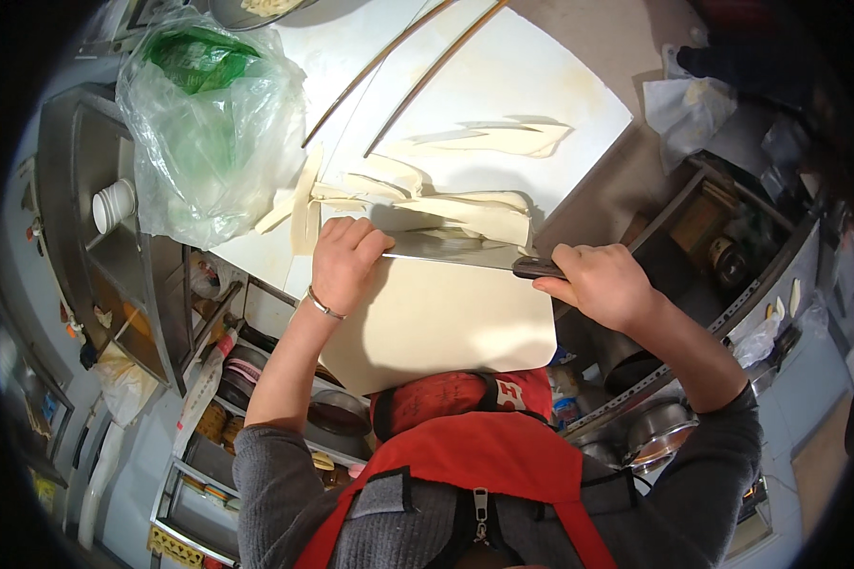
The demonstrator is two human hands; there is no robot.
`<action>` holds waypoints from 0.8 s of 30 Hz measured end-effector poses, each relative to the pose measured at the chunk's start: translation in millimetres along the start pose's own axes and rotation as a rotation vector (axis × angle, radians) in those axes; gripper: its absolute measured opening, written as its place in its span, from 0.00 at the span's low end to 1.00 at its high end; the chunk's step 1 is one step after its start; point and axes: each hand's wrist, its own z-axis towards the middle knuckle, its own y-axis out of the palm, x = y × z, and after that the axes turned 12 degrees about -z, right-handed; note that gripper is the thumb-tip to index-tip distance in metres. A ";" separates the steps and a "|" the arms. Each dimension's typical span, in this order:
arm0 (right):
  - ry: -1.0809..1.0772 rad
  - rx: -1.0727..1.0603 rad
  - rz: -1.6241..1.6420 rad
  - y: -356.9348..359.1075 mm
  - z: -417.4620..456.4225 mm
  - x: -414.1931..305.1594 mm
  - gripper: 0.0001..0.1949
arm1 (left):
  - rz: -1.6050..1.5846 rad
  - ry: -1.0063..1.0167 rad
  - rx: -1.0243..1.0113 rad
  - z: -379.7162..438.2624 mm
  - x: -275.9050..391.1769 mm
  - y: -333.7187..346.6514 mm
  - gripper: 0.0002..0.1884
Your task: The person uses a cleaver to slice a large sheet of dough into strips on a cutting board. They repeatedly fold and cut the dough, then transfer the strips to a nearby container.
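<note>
A broad-bladed knife lies sideways across the far part of a smooth cream-coloured sheet, which looks like dough. My right hand is closed around its dark wooden handle. At the other end, the curled fingers of my left hand grip the blade's tip. The sheet's near side reaches over the counter edge towards my apron. Just beyond the blade lie cut cream strips, some of them overlapping and folded. More strips are beside my left hand, and a flat piece rests farther back.
Two long thin sticks lie on the white counter. A clear plastic bag with a green one inside stands at the left. Metal shelving with paper cups is beyond it; more shelves stand at the right.
</note>
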 end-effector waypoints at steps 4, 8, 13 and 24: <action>0.011 0.065 -0.026 10.7 -3.1 0.9 0.22 | 0.056 0.053 -0.010 5.2 -0.9 -2.4 0.09; 0.076 0.111 0.078 22.4 -4.7 14.4 0.20 | 0.104 0.153 0.024 25.6 -4.0 -7.6 0.09; 0.155 0.164 0.155 6.3 -1.9 25.6 0.17 | 0.159 0.199 0.036 55.6 -1.3 -21.1 0.09; -0.026 0.106 0.088 -15.2 -9.0 7.1 0.20 | 0.131 0.131 0.029 8.4 26.1 -32.7 0.07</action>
